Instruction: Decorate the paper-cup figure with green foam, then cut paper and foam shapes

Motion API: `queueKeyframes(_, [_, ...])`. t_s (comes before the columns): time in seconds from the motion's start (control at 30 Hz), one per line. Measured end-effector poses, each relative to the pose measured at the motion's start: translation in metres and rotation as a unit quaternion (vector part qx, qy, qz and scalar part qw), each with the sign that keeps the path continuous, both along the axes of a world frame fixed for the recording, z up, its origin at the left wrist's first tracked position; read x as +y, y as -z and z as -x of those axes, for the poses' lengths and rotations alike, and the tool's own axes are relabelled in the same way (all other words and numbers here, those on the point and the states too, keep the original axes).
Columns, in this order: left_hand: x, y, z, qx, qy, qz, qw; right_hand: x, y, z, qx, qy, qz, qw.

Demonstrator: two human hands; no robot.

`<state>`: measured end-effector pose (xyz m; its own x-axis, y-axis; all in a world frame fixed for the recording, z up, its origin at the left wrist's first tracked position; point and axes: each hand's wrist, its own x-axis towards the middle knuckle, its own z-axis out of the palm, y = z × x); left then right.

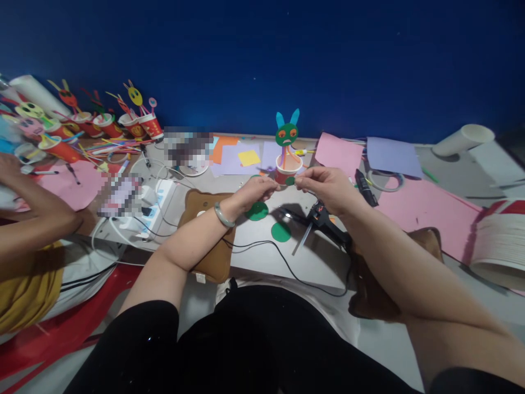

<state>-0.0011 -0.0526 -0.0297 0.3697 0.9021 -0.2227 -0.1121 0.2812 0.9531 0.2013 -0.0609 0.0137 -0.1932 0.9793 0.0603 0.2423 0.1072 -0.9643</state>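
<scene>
My right hand (326, 187) pinches a small green paper piece (290, 181) in front of a red paper cup (283, 176). My left hand (257, 192) is closed at the fingertips, close to the cup's lower left side; whether anything is in them is too small to tell. Above the cup stands a green paper face (286, 134) with blue ears, orange eyes and orange stems reaching down into the cup. Two green paper discs lie on the table: one disc (257, 211) partly under my left hand, the other disc (281, 231) nearer me. A black glue gun (328, 224) rests beneath my right forearm.
A brown cushion (211, 230) lies under my left forearm. Pink paper (426, 213), purple paper (394, 157) and a large spool (498, 246) are on the right. At left are a power strip (158, 205), several decorated cups (133, 126) and another person's arm (36, 219). A black cable (283, 257) crosses the table.
</scene>
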Motion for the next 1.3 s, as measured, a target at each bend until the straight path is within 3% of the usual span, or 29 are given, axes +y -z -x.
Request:
queueKeyframes(0.3, [0.002,-0.01,0.009,0.024,-0.119,-0.143,0.982,0.013,0.014,-0.005,-0.009,0.035,0.039,0.999])
queueKeyframes(0.5, [-0.001,-0.014,0.008,0.003,-0.09,-0.175,0.98,0.01,0.014,0.005,0.027,0.04,0.015,0.999])
queueKeyframes(0.63, [-0.001,-0.012,0.008,0.011,-0.103,-0.178,0.979,0.009,0.021,0.014,0.06,0.033,0.021,0.997])
queueKeyframes(0.97, [0.003,-0.011,0.012,0.074,-0.131,-0.219,0.964,0.005,0.031,0.021,0.052,0.012,0.042,0.998])
queueKeyframes(1.3, [0.005,-0.009,0.014,0.126,-0.111,-0.237,0.957,0.006,0.035,0.026,0.056,0.02,0.045,0.997])
